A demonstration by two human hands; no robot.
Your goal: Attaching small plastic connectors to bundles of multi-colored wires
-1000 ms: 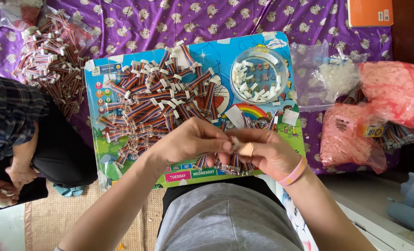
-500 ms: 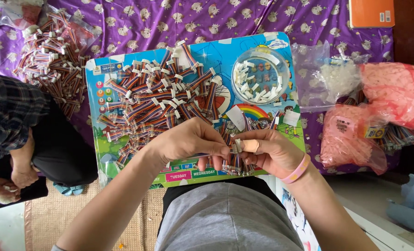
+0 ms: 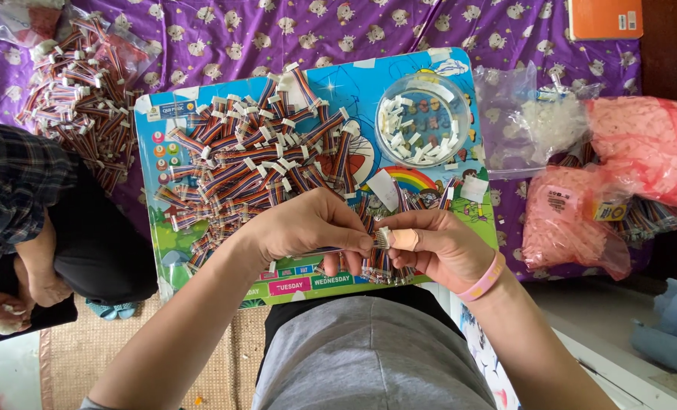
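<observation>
Most of the colourful board [image 3: 437,64] is covered by a heap of striped cable pieces [image 3: 255,163], so little passage is left across its middle. The top right corner of the board is taken by a clear round dish [image 3: 423,118]. A bare strip of green is left along the board's lower left edge. Left of the board, room is blocked by a second cable pile [image 3: 80,91] and a seated person's knee [image 3: 88,243]. Right of the board, the bed is crowded by pink bags [image 3: 581,220] and a clear bag [image 3: 536,121]. Only narrow gaps of purple sheet [image 3: 277,30] are left above the board.
</observation>
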